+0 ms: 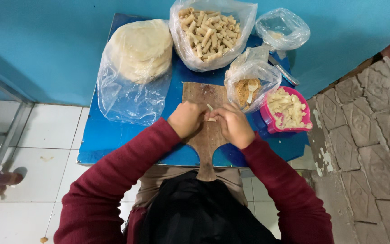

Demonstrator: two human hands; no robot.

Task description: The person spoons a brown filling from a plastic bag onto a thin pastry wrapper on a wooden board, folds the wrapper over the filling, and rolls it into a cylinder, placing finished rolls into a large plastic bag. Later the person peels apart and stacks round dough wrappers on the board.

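My left hand (186,118) and my right hand (233,124) meet over a wooden cutting board (198,94) on a small blue table (113,135). Between the fingertips of both hands sits a small pale roll of wrapper (210,114), with one end poking up. Both hands pinch it. Dark red sleeves cover both arms.
A stack of round pale wrappers in a clear bag (141,49) lies at back left. A bag of finished rolls (209,29) stands behind the board. A bag with brown filling and a spoon (248,90), a pink bowl of pale pieces (288,110) and another clear bag (281,28) sit right.
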